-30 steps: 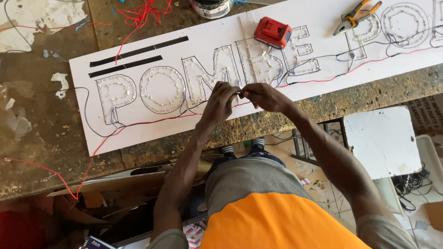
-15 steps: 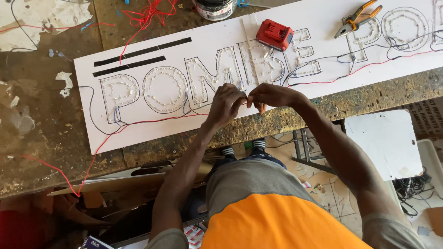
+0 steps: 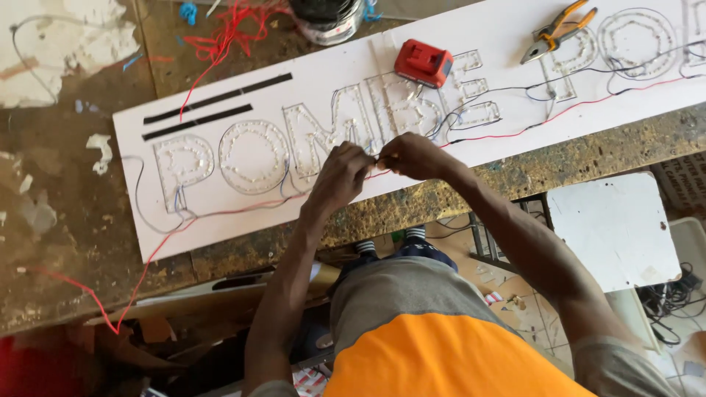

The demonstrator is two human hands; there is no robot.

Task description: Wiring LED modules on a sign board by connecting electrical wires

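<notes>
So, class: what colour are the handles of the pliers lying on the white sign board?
Orange and yellow handles on the pliers, seen in the head view, the only one.

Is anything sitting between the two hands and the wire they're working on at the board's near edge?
Nothing visible. The left hand and right hand meet fingertip to fingertip on the wire above the white board; the red block and pliers lie farther back.

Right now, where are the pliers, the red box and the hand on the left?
pliers (image 3: 557,31): head view, on the orange handles.
red box (image 3: 423,63): head view, its top face.
left hand (image 3: 340,175): head view, back of hand.
</notes>
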